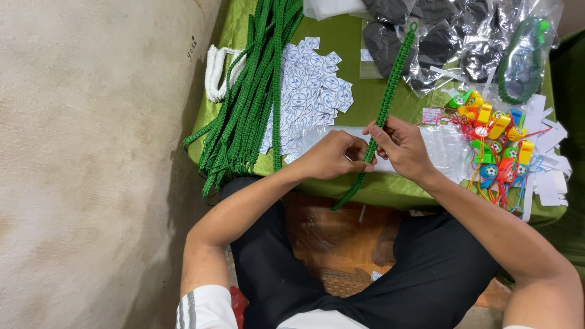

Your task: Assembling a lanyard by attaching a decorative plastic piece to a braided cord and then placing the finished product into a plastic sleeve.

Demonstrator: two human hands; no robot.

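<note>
Low table draped in olive-green cloth (341,36), taken here as the landmark; a person sits at its near edge, knees beneath it. Bundle of green braided cords (250,97), many strands, lying along the cloth's left part and hanging over the near-left corner. Heap of clear plastic bags holding dark items (439,42), at the cloth's far right; one bag there contains a coiled green cord (518,61). Spread of small round white-and-blue stickers on cut paper squares (314,82), mid-cloth, just right of the cord bundle. Pile of bright plastic whistles (496,143) in yellow, orange, green and blue with coloured strings, at the cloth's right near edge, amid white paper slips (548,158). Flat clear plastic bag (448,149), on the cloth's near edge under the hands. Coil of white cord (214,72), at the cloth's left edge, partly behind the green bundle. Single green braided cord (385,106), running from a small loop far on the cloth down across its near edge, its lower end hanging free. Left hand (332,155) and right hand (399,143), meeting at the near edge, fingertips of both pinched on this single cord at the same spot.
</note>
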